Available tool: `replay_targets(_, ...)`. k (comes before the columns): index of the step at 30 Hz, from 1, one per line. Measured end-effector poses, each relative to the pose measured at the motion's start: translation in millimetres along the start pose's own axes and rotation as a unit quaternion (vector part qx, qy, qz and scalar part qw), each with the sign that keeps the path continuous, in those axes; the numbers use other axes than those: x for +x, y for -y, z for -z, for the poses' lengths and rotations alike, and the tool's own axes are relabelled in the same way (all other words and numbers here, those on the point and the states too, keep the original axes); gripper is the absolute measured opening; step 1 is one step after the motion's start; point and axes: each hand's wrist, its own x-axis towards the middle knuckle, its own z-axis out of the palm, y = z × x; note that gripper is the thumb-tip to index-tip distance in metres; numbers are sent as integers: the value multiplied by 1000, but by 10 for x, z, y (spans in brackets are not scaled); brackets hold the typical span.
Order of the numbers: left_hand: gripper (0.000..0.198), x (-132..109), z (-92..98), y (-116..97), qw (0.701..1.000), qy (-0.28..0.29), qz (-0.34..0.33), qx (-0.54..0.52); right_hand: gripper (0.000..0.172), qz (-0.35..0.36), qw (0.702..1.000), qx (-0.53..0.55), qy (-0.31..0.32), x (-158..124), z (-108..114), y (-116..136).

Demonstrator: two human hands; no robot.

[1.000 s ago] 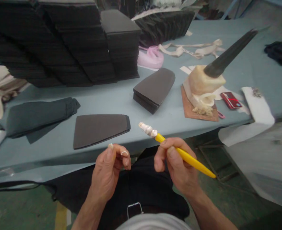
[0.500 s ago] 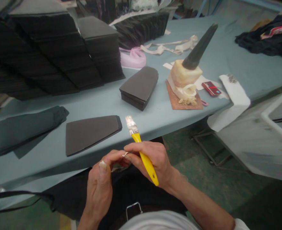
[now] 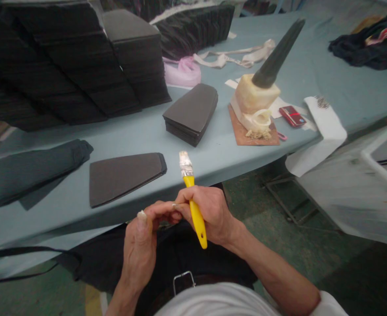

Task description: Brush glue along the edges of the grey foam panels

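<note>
My right hand [image 3: 209, 213] is closed round the yellow handle of a small brush [image 3: 191, 197], whose glue-caked bristles point up toward the table edge. My left hand [image 3: 144, 239] sits just beside it, fingers curled, with its fingertips touching the right hand's fingers near the handle. Both hands hover over my lap, below the front edge of the blue-grey table [image 3: 213, 153]. A flat dark grey cut piece [image 3: 124, 175] lies on the table just beyond my hands.
A short stack of dark pieces [image 3: 191, 112] lies mid-table, with tall black stacks [image 3: 65, 61] behind. A glue block with a dark cone [image 3: 259, 96] stands on a brown board. A rolled dark piece [image 3: 32, 169], a red phone [image 3: 292, 116] and white cloth [image 3: 325, 127] lie around.
My right hand turned the brush from slanting to nearly upright and drew closer to my left hand, whose fingertips now touch it. My view shifted slightly to the right.
</note>
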Motion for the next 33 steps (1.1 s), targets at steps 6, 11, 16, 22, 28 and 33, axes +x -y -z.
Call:
replay_targets(6,63,13,-144,-129,992,4,46,-115,25,-77,991,91,-63,-133,-50,-6)
replay_targets(11,47,38,-98,-122,966,71,123,-218,17,-1,996,45,-72,-141,22,42)
replay_targets(16,55,23,17,-34,919,135,202,-311,26,37,999,8,8,-22,26,158)
replay_targets(22,58,-5,150,9,884,136,231,-383,30,77,997,-23,-3,105,-56,250)
replay_targets(28,55,2,182,70,887,126,237,-376,22,125,990,-59,-18,215,-172,246)
replay_targets(33,39,13,140,33,920,86,194,-328,20,140,980,-140,22,297,-217,188)
